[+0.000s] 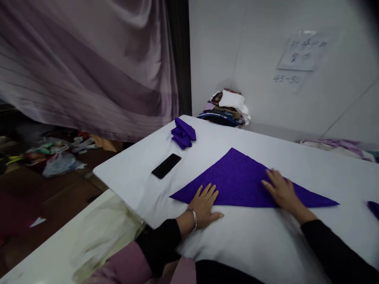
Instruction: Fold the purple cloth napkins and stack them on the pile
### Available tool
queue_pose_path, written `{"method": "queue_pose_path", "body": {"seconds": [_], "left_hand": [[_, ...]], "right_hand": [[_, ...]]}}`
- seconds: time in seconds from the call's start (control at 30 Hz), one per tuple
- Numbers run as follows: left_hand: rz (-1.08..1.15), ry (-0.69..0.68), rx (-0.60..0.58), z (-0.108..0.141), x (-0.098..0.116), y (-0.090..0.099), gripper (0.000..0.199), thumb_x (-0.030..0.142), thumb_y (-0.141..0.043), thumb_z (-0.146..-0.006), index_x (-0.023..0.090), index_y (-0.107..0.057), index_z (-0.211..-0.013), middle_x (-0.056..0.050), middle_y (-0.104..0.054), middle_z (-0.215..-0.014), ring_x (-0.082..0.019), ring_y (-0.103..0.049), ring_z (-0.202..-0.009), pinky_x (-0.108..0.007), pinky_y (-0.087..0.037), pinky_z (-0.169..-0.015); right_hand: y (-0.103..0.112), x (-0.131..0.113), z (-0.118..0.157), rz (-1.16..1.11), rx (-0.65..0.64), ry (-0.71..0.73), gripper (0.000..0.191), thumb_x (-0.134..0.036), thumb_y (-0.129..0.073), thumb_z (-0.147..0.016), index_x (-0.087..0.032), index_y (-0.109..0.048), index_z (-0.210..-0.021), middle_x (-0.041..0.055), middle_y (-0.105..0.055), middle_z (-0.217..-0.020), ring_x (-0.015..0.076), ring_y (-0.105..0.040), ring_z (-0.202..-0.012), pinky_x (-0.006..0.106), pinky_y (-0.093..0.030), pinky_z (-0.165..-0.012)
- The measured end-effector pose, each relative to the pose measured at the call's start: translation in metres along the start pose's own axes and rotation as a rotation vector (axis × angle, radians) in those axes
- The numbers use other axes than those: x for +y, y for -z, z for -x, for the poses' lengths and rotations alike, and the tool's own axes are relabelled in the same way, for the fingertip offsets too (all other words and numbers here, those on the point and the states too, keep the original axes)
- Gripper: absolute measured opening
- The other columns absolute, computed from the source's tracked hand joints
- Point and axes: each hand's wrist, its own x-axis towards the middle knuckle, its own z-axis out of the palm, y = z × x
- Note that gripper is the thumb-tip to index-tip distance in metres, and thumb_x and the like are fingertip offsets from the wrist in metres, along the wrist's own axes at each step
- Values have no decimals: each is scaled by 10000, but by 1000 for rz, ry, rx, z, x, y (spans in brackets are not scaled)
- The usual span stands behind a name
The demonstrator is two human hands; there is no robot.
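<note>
A purple cloth (239, 177) lies flat on the white table (130, 165) in a triangle, its long edge toward me and its peak pointing away. On its near left edge rests my left hand (204, 207), fingers spread, with a silver bracelet at the wrist. My right hand (281, 191) lies over the right part of the cloth, fingers apart and slightly blurred. Neither hand grips anything. Beyond the triangle, at the far left of the table, sits a crumpled bundle of purple cloth (183, 133).
A black phone (166, 165) lies left of the triangle. Folded clothes (226, 106) are stacked at the back against the wall. A curtain (118, 67) hangs at the left, above a cluttered floor with a plastic bag (62, 164). More purple cloth (374, 208) shows at the right edge.
</note>
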Motion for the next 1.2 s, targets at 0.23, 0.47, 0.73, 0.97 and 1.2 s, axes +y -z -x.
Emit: {"method": "queue_pose_path", "body": {"seconds": [0.23, 0.47, 0.73, 0.97, 1.2], "left_hand": [[7, -5, 12, 4, 4, -1, 795, 681, -246, -823, 129, -258, -1394, -135, -250, -1478, -264, -118, -1379, -488, -77, -1102], [9, 6, 40, 6, 3, -4, 809, 690, -243, -819, 130, -231, -1403, -136, -238, -1482, -267, -113, -1379, -501, -77, -1098], [-18, 158, 78, 39, -14, -3, 829, 708, -207, -811, 123, -258, -1396, -138, -233, -1483, -270, -121, -1378, -515, -50, -1101], [-59, 325, 82, 75, -25, 2, 832, 691, -237, -821, 90, -261, -1396, -143, -207, -1489, -267, -108, -1382, -457, -89, -1117], [-110, 513, 80, 103, -39, 11, 778, 647, -273, -843, 97, -271, -1394, -140, -239, -1477, -277, -161, -1371, -491, -122, -1107]], "right_hand": [[-9, -153, 13, -130, -159, 411, 633, -577, -265, -891, -236, -257, -1424, 85, -217, -1491, 258, -145, -1371, 527, -131, -1069], [-20, -143, 12, -87, -139, 419, 621, -587, -275, -886, -252, -298, -1409, 77, -223, -1489, 271, -158, -1367, 538, -155, -1060], [-21, -145, 12, -73, -133, 419, 608, -568, -270, -894, -248, -296, -1410, 67, -211, -1493, 264, -157, -1368, 531, -151, -1065], [-21, -144, 13, -84, -143, 412, 615, -575, -263, -892, -249, -290, -1412, 61, -209, -1493, 256, -155, -1370, 519, -139, -1072], [-19, -145, 12, -119, -163, 403, 614, -582, -265, -891, -261, -282, -1414, 57, -206, -1494, 264, -154, -1369, 531, -128, -1070]]}}
